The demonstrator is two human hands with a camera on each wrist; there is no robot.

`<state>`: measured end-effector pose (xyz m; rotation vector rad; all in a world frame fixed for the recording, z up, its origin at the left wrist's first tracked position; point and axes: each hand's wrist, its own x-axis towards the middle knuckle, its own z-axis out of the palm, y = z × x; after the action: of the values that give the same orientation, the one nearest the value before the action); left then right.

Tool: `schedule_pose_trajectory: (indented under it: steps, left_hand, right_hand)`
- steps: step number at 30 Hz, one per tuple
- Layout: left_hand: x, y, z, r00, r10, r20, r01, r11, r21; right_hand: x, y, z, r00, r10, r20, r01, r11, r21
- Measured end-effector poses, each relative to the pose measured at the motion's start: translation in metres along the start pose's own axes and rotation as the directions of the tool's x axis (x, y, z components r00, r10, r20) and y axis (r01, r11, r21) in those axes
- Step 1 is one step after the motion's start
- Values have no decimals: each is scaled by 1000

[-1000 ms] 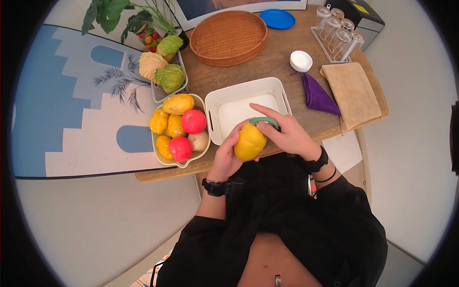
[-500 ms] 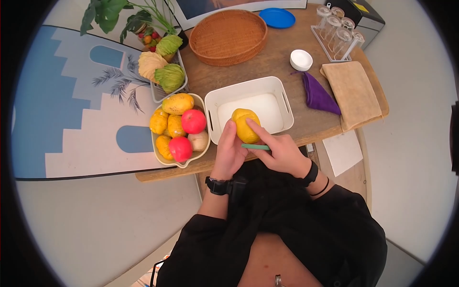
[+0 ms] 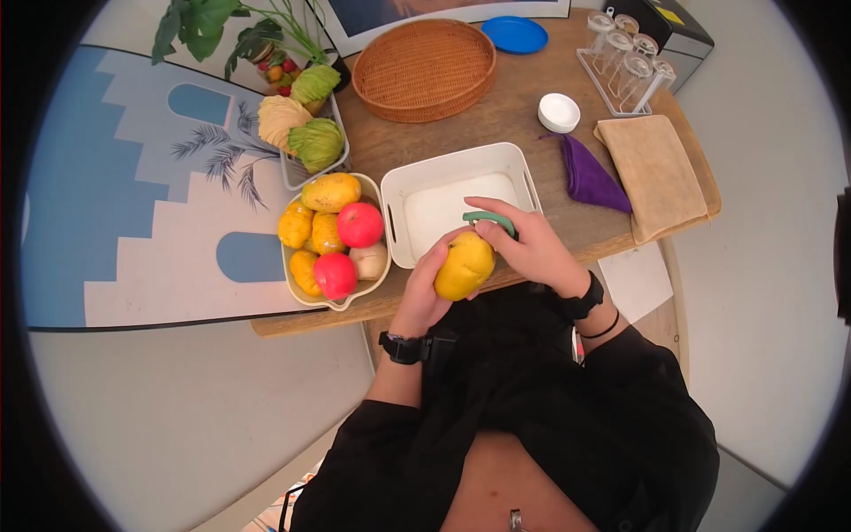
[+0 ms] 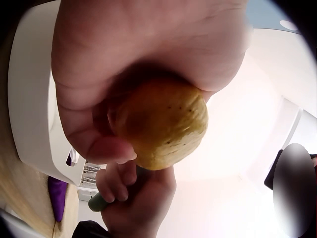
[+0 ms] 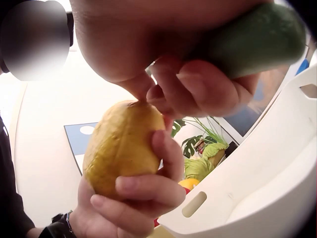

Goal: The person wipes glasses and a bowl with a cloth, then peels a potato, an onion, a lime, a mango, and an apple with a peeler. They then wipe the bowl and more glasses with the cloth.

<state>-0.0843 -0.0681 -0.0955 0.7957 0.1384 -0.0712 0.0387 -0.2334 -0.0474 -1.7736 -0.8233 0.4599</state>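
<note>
My left hand [image 3: 420, 291] grips a yellow mango [image 3: 465, 268], fingers wrapped around its side in the right wrist view. Black specks and wrinkles mark its skin [image 4: 171, 126]. Curled fingers of my right hand [image 3: 538, 255] hold a tool by its green handle [image 3: 492, 219]; its working end is hidden behind the hand and fruit. The right thumb meets the top of the mango in the right wrist view. Both hands are at the near edge of a white rectangular tray [image 3: 417, 251].
Left of the tray, a cream basin [image 3: 383, 282] holds yellow and pinkish-red produce. Behind it stands a grey basket [image 3: 288, 177] of leafy heads. A wicker basket [image 3: 424, 75], blue plate [image 3: 514, 35], white dishes [image 3: 558, 113], purple cloth [image 3: 592, 177], tan cloth [image 3: 651, 173] and glasses rack [image 3: 620, 84] sit farther back.
Half a second ago the mango was higher over the tray and the green handle lower, beneath it. Now the mango is nearer the body, and the right hand and handle have risen to its top.
</note>
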Motion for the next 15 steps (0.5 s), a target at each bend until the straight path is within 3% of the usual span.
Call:
schedule_pose_trajectory:
  steps: [3,5,7,8,9,10,11,15]
  left_hand:
    - [1,3,5,998,-40,44,38,999,36]
    - [4,4,9,999,-50,11,51,992,-117]
    - [6,2,4,998,-51,31,55,986,-160]
    - [7,4,6,997,-51,51,61,977,-203]
    - [8,4,12,997,-52,51,61,977,-204]
    - [10,4,20,999,-25,-36,16,974,-225]
    - [11,5,26,992,1,-124,-31,970,-243]
    - [15,0,16,994,-4,-113,-17,984,-178]
  right_hand:
    - [4,15,5,999,-39,-20,40,998,55]
    - [3,14,6,997,-67,-43,70,995,74]
    - [-5,5,7,995,63,-82,-61,998,24]
    - [-10,2,11,995,64,-82,-62,998,23]
    - [-15,-1,15,993,-41,-113,39,999,-16]
    - [-20,-3,18,979,-146,-140,139,989,-58]
    - [-24,0,19,979,-189,-70,177,972,-152]
    - [-32,-1,27,964,-265,-20,253,938,-237]
